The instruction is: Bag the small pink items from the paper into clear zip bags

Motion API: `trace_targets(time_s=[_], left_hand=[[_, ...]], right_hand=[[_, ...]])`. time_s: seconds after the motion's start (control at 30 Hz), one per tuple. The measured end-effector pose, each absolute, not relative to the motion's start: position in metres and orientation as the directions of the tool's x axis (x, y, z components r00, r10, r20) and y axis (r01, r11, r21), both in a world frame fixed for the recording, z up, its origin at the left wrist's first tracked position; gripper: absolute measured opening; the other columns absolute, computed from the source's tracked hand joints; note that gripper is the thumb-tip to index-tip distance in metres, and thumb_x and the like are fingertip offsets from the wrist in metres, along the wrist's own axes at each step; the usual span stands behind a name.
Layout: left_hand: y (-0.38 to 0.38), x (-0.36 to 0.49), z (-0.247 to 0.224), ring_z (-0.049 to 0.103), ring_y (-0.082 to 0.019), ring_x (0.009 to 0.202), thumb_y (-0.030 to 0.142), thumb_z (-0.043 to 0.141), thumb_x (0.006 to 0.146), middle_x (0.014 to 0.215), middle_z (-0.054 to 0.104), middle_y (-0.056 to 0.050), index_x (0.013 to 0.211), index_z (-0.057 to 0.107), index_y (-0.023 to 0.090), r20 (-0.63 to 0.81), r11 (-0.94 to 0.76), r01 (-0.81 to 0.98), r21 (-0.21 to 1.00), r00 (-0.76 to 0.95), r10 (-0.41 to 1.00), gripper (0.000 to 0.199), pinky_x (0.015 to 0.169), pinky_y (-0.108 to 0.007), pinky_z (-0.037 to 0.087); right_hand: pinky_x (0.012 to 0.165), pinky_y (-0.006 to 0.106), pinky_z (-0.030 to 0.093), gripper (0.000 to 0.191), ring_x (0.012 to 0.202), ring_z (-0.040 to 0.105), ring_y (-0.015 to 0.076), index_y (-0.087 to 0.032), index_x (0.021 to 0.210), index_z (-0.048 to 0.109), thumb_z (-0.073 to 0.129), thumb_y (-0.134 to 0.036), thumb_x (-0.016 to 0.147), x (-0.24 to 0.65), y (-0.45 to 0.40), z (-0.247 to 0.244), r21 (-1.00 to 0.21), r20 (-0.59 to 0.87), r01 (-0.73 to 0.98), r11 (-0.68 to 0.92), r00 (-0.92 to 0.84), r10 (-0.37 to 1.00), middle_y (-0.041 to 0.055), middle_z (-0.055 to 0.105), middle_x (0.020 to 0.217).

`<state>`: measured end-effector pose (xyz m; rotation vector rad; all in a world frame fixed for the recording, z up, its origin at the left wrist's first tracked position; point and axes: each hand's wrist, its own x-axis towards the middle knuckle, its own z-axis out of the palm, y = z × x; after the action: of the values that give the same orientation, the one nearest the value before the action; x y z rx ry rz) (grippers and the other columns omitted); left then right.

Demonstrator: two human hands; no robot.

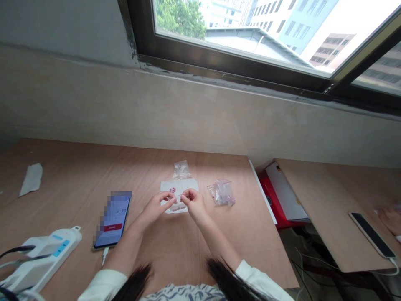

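My left hand [163, 202] and my right hand [194, 203] meet over a white sheet of paper [191, 184], their thumbs and forefingers pinched close together. Whatever is between the fingertips is too small to make out. Small red pieces [172, 190] that look like beads lie on the paper just beyond my left fingertips. Paler small pieces [180, 206] rest on it below the hands. Behind the paper is a clear plastic bag [182, 169]. To the right of my right hand lie more clear bags [223, 192] with small things inside.
A charging phone [113, 221] lies left of my left forearm, near a white power strip [56, 257]. A scrap of paper [31, 179] is far left. Past a gap holding a red folder [274, 200], another table [326, 200] bears a phone [372, 234] and another person's hand [390, 219].
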<state>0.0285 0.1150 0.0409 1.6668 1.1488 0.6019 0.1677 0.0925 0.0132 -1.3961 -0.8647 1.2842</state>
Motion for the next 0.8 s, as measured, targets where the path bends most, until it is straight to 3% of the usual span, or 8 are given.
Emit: trace_targets(time_s=[0.17,0.4,0.53,0.63,0.7,0.8], left_hand=[[0.115,0.031,0.041,0.055,-0.017,0.074,0.036,0.048,0.071,0.071,0.060,-0.002,0.065,0.058,0.016,-0.121,-0.076,0.430,0.900,0.412,0.903,0.023,0.068,-0.025,0.041],[0.118,0.028,0.032,0.056,-0.018,0.074,0.039,0.053,0.067,0.073,0.062,-0.003,0.068,0.061,0.016,-0.158,-0.002,0.385,0.923,0.386,0.909,0.025,0.066,-0.026,0.042],[0.119,0.025,0.026,0.057,-0.016,0.068,0.041,0.054,0.066,0.069,0.062,-0.003,0.069,0.059,0.014,-0.174,0.068,0.293,0.954,0.352,0.920,0.027,0.064,-0.026,0.043],[0.120,0.025,0.022,0.058,-0.015,0.065,0.044,0.054,0.066,0.076,0.063,-0.004,0.079,0.057,0.014,-0.226,0.164,0.203,0.965,0.338,0.914,0.033,0.061,-0.026,0.044],[0.120,0.025,0.020,0.059,-0.017,0.070,0.048,0.054,0.064,0.083,0.064,-0.006,0.084,0.055,0.015,-0.245,0.200,0.172,0.965,0.308,0.919,0.038,0.061,-0.026,0.045],[0.120,0.016,0.012,0.059,-0.019,0.078,0.054,0.050,0.063,0.084,0.065,-0.007,0.081,0.055,0.015,-0.249,0.204,0.213,0.955,0.213,0.945,0.044,0.066,-0.028,0.045]], right_hand=[[0.052,0.023,0.039,0.020,0.053,0.050,0.0102,-0.015,0.059,0.053,0.062,-0.031,0.054,0.168,0.090,0.021,-0.949,-0.284,-0.167,-0.266,0.096,0.954,-0.0018,0.055,0.057],[0.049,0.025,0.041,0.031,0.047,0.050,0.0112,-0.016,0.051,0.048,0.069,-0.038,0.046,0.176,0.092,0.023,-0.914,-0.371,-0.223,-0.338,0.127,0.920,-0.0022,0.055,0.048],[0.056,0.026,0.043,0.031,0.057,0.055,0.0127,-0.015,0.061,0.053,0.066,-0.041,0.051,0.176,0.086,0.012,-0.927,-0.324,-0.216,-0.308,0.039,0.945,0.0010,0.059,0.057],[0.053,0.025,0.043,0.032,0.052,0.053,0.0111,-0.015,0.062,0.051,0.065,-0.042,0.053,0.183,0.078,-0.003,-0.908,-0.342,-0.245,-0.341,-0.037,0.939,0.0012,0.059,0.057],[0.047,0.024,0.041,0.033,0.044,0.047,0.0090,-0.016,0.061,0.049,0.063,-0.044,0.054,0.199,0.074,-0.011,-0.913,-0.351,-0.241,-0.328,0.056,0.935,-0.0009,0.054,0.052],[0.046,0.025,0.041,0.032,0.046,0.046,0.0100,-0.018,0.066,0.047,0.058,-0.047,0.057,0.241,0.072,-0.012,-0.962,-0.266,-0.167,-0.218,0.379,0.886,-0.0027,0.049,0.053]])
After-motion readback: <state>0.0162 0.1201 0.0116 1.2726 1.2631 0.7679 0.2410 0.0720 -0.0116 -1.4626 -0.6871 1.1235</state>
